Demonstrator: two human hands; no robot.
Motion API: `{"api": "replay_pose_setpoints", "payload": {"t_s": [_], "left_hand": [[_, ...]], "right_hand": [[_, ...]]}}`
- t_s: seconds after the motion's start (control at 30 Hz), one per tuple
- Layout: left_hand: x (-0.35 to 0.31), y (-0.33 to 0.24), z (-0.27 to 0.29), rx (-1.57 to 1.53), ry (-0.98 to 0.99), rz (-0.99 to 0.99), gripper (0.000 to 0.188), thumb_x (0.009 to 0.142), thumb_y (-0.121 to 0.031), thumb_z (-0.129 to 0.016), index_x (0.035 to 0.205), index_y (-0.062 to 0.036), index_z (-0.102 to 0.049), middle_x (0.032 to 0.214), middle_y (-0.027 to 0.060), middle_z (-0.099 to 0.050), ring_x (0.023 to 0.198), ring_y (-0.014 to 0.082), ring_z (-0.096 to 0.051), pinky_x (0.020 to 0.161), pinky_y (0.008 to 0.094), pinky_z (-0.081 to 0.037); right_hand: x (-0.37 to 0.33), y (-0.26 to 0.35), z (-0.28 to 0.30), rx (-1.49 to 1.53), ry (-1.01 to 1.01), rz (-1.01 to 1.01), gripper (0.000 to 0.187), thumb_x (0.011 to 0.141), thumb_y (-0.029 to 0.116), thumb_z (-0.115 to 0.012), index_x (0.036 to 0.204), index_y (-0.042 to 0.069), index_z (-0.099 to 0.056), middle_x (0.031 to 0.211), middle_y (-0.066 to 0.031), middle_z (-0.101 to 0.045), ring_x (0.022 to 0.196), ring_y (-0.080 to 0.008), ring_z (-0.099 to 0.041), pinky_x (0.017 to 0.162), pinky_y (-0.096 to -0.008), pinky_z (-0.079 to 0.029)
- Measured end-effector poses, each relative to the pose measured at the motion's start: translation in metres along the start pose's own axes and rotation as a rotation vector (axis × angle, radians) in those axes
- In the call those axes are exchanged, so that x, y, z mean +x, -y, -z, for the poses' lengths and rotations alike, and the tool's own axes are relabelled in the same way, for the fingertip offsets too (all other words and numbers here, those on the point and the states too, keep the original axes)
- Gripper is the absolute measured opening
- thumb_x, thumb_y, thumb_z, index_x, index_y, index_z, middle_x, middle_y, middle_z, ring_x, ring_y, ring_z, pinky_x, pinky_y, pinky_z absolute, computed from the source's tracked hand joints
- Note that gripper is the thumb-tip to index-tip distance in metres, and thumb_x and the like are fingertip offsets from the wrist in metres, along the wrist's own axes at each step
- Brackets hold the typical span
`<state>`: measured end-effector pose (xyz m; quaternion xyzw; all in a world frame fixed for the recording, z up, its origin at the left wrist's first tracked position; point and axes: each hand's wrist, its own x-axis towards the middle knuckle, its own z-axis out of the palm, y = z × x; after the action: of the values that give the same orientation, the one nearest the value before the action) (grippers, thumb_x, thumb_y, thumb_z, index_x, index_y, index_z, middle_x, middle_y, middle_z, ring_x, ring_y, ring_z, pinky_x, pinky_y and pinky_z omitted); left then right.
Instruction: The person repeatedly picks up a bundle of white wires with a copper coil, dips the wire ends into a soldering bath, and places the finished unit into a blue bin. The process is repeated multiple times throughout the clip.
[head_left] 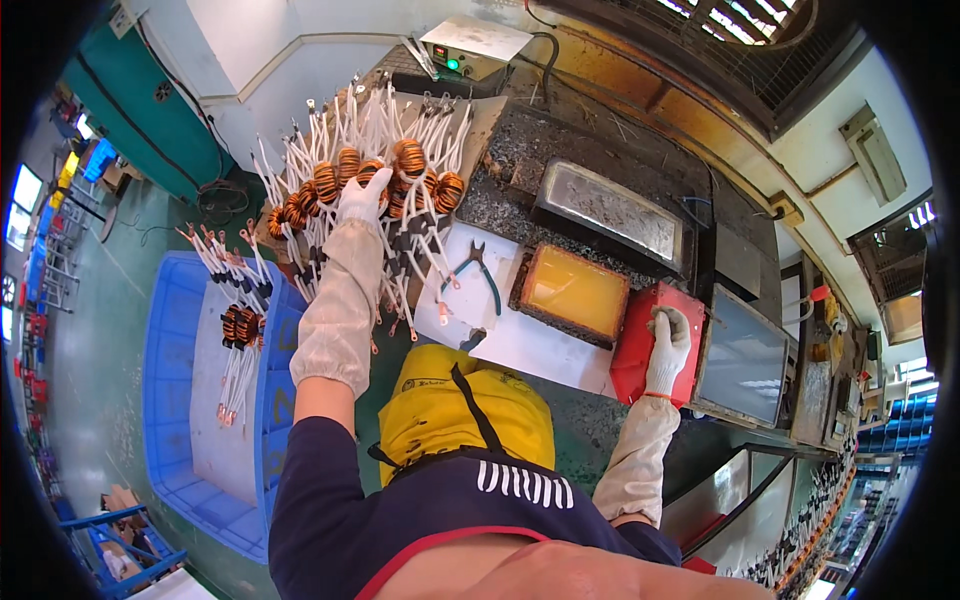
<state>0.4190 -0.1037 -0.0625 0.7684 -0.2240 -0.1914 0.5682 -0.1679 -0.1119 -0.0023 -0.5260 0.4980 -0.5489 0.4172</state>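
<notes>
My left hand (362,198), in a white glove, reaches into a heap of copper-wound ring coils with white and black leads. Its fingers close around one ring coil (370,170), which they partly hide. Other ring coils (409,158) crowd around it, their leads pointing up and hanging over the bench edge. On the right, my gloved right hand (668,345) rests over a red box (640,365) with its fingers curled in. Whatever those fingers hold, if anything, is hidden. Between my hands, green-handled pliers (475,272) lie with handles spread on a white sheet (512,325).
A tray of amber material (573,293) sits left of the red box. Behind it stands a long metal-rimmed pot (615,215). A blue crate (180,400) at left holds more coils (240,327). At the back is a control box (470,48) with a green light.
</notes>
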Motion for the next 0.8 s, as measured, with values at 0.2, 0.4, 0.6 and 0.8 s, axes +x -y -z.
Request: {"api": "replay_pose_setpoints", "payload": {"t_s": [0.2,0.4,0.6,0.8], "left_hand": [[-0.039,-0.043,-0.015,0.372,0.025,-0.052,0.08,0.069,-0.067,-0.07,0.103,0.0042,-0.063,0.107,0.0241,-0.063,0.103,0.0365,-0.06,0.089,0.0438,-0.046],[-0.037,-0.047,-0.014,0.456,0.025,-0.033,0.085,0.069,-0.068,-0.069,0.109,0.0067,-0.06,0.116,0.0281,-0.06,0.108,0.041,-0.058,0.092,0.0459,-0.045],[-0.033,-0.057,-0.014,0.522,0.093,0.035,0.091,0.068,-0.07,-0.068,0.118,0.0056,-0.056,0.123,0.0267,-0.056,0.113,0.0405,-0.056,0.095,0.0467,-0.044],[-0.035,-0.041,-0.013,0.502,-0.043,-0.033,0.088,0.068,-0.065,-0.073,0.117,0.0058,-0.057,0.109,0.02,-0.066,0.104,0.0336,-0.063,0.089,0.0405,-0.047]], "right_hand": [[-0.004,-0.005,0.009,0.006,-0.019,-0.015,0.012,0.094,0.006,-0.057,0.103,0.0,-0.062,0.099,-0.0069,-0.066,0.081,-0.0111,-0.06,0.073,-0.0258,-0.051],[-0.004,-0.001,0.004,0.031,-0.02,-0.001,0.012,0.093,0.006,-0.057,0.103,0.001,-0.062,0.099,-0.0067,-0.066,0.08,-0.011,-0.06,0.073,-0.0252,-0.051],[-0.003,-0.004,0.007,0.022,-0.013,0.006,0.012,0.093,0.006,-0.058,0.102,0.0,-0.062,0.097,-0.0063,-0.066,0.077,-0.0106,-0.059,0.073,-0.0249,-0.05],[-0.004,-0.004,0.006,0.038,-0.007,0.007,0.012,0.093,0.006,-0.058,0.102,0.0,-0.062,0.097,-0.0063,-0.066,0.077,-0.0106,-0.059,0.073,-0.0253,-0.05]]}}
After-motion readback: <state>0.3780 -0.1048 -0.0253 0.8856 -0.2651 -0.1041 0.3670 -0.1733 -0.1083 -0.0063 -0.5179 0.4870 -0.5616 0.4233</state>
